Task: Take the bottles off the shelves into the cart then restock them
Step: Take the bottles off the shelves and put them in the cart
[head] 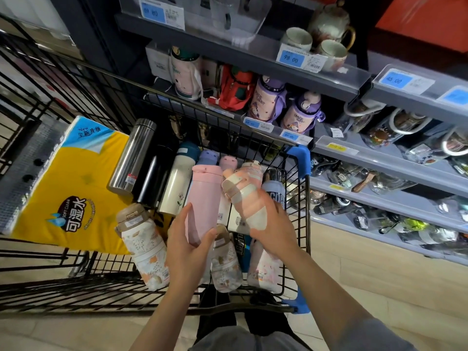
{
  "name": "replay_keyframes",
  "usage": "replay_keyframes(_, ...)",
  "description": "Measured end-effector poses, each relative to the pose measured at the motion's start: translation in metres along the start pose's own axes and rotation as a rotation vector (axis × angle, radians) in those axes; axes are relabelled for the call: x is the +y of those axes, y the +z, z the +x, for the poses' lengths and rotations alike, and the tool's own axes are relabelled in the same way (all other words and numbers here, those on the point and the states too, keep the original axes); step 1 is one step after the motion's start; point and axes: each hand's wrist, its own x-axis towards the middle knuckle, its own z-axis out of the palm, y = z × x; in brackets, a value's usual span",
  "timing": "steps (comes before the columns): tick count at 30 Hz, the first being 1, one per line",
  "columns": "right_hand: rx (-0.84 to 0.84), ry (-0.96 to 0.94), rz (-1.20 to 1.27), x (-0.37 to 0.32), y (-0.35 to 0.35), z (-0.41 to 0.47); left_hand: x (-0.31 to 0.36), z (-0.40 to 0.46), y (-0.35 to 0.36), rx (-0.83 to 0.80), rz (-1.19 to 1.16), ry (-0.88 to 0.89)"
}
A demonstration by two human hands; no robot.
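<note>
My left hand [186, 239] grips the lower end of a plain pink bottle [203, 196], held over the black wire cart [302, 198]. My right hand [274, 225] grips a pink-and-cream striped bottle [244, 196] just to its right. Beneath them in the cart lie a steel flask [133, 155], a black flask [155, 173], a white bottle with a teal cap [178, 178] and several floral-print bottles [144, 244]. On the shelf behind the cart stand two purple bottles [301, 112], a red one [234, 87] and a pale pink one [184, 72].
A yellow and blue tissue pack [68, 188] fills the cart's left side. Shelf edges with blue price tags [290, 59] jut out above the cart. Mugs and a teapot [329, 21] sit on the top shelf; wrapped glass mugs [405, 127] fill the grey shelves at right.
</note>
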Motion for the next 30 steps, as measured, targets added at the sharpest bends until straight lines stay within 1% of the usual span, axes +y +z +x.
replay_keyframes(4,0.148,-0.099,0.145,-0.010,-0.033,-0.022,0.015,-0.010,0.000,0.060,0.007,0.054)
replay_keyframes(8,0.312,-0.194,0.194,-0.011,-0.083,-0.043,0.051,-0.024,0.014,0.100,-0.038,0.139)
replay_keyframes(13,0.560,-0.286,0.367,0.019,-0.154,-0.078,0.119,-0.043,0.061,0.104,-0.181,0.336)
replay_keyframes(15,0.643,-0.312,0.446,0.046,-0.182,-0.092,0.150,-0.056,0.088,0.097,-0.200,0.416)
replay_keyframes(18,0.732,-0.315,0.520,0.102,-0.228,-0.113,0.199,-0.083,0.138,0.094,-0.165,0.531)
replay_keyframes(20,0.803,-0.320,0.546,0.143,-0.263,-0.129,0.233,-0.104,0.179,0.079,-0.214,0.600)
replay_keyframes(23,0.932,-0.316,0.532,0.203,-0.320,-0.156,0.278,-0.135,0.247,0.039,-0.260,0.755)
replay_keyframes(27,1.127,-0.270,0.479,0.275,-0.389,-0.199,0.347,-0.173,0.322,-0.076,-0.309,0.813)
replay_keyframes(30,1.244,-0.239,0.495,0.316,-0.435,-0.223,0.397,-0.189,0.369,-0.124,-0.333,0.934)
